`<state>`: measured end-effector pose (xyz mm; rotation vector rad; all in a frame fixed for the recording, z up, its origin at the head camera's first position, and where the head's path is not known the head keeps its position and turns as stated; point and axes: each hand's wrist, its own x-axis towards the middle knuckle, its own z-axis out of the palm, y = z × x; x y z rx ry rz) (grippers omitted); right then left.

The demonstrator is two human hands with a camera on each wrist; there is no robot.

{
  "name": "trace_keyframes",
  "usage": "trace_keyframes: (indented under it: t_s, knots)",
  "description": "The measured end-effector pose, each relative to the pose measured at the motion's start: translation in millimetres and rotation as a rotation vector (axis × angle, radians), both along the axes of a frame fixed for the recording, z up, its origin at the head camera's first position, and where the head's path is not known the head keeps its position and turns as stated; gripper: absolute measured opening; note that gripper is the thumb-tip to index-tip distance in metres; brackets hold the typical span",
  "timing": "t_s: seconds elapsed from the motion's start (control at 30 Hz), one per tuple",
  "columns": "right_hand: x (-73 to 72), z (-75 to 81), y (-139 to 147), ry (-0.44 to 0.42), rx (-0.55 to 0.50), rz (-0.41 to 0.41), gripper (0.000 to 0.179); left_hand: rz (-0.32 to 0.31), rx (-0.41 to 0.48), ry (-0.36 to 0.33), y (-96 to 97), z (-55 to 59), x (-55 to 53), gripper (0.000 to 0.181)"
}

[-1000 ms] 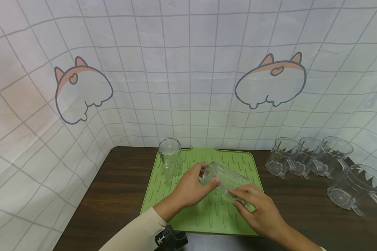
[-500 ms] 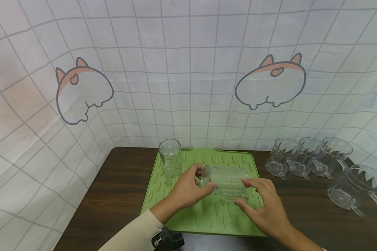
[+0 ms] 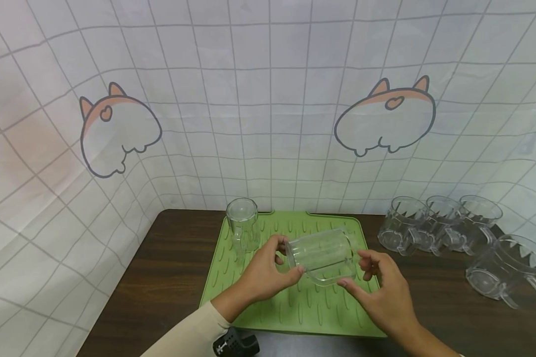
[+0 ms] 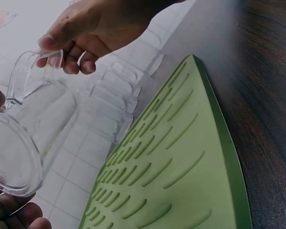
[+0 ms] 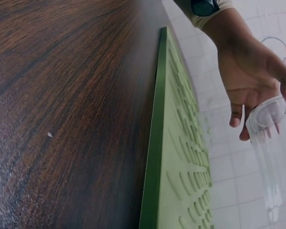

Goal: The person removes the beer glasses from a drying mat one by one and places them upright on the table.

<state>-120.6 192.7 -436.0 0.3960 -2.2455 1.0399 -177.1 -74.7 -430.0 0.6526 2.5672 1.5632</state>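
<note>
A clear glass mug (image 3: 323, 252) lies on its side in the air just above the green ribbed mat (image 3: 295, 307), handle toward me. My left hand (image 3: 286, 258) grips its open rim end, thumb in front and fingers behind. My right hand (image 3: 356, 270) holds the base end, thumb and fingertips pinching by the handle. The left wrist view shows the mug (image 4: 28, 138) close up, the right hand (image 4: 69, 45) pinching its handle. In the right wrist view the left hand (image 5: 250, 90) curls round the mug's rim (image 5: 271, 119).
A second clear mug (image 3: 242, 225) stands upside down at the mat's far left corner. Several more clear mugs (image 3: 437, 225) stand on the dark wooden table (image 3: 169, 267) at the right. A tiled curtain with cartoon prints hangs right behind.
The mug has turned from a diagonal slant to level and has risen slightly. My right hand slid from its side to its base end by the handle.
</note>
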Motion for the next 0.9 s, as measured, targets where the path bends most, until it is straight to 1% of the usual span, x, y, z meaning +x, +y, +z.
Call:
trace_keyframes:
  t_s: [0.13, 0.27, 0.43, 0.5, 0.6, 0.73, 0.83, 0.9]
  knots:
    - [0.2, 0.4, -0.9, -0.052, -0.046, -0.014, 0.063, -0.006, -0.01, -0.01, 0.9, -0.8, 0.9, 0.066]
    - [0.8, 0.5, -0.9, -0.102, -0.065, -0.045, 0.055, -0.013, -0.018, -0.024, 1.6, -1.6, 1.5, 0.067]
    - [0.9, -0.8, 0.6, -0.158, -0.039, -0.077, 0.039, -0.011, -0.025, -0.029, 2.3, -3.2, 2.1, 0.067]
    - [0.9, -1.5, 0.8, -0.155, -0.02, -0.07, 0.033, -0.014, -0.024, -0.028, 2.8, -4.2, 2.1, 0.067]
    - [-0.1, -2.4, -0.1, -0.119, -0.017, -0.028, 0.027, -0.021, -0.024, -0.023, 2.9, -6.1, 1.5, 0.067]
    - [-0.7, -3.3, -1.2, -0.08, -0.036, 0.032, 0.028, -0.031, -0.028, -0.025, 3.5, -7.6, 1.1, 0.066]
    - [0.0, -2.4, -2.0, -0.084, -0.042, 0.043, 0.029, -0.041, -0.036, -0.025, 4.4, -8.4, 0.5, 0.064]
    - [1.0, -1.1, -2.6, -0.109, -0.047, 0.044, 0.028, -0.048, -0.042, -0.019, 5.3, -9.7, -0.1, 0.063]
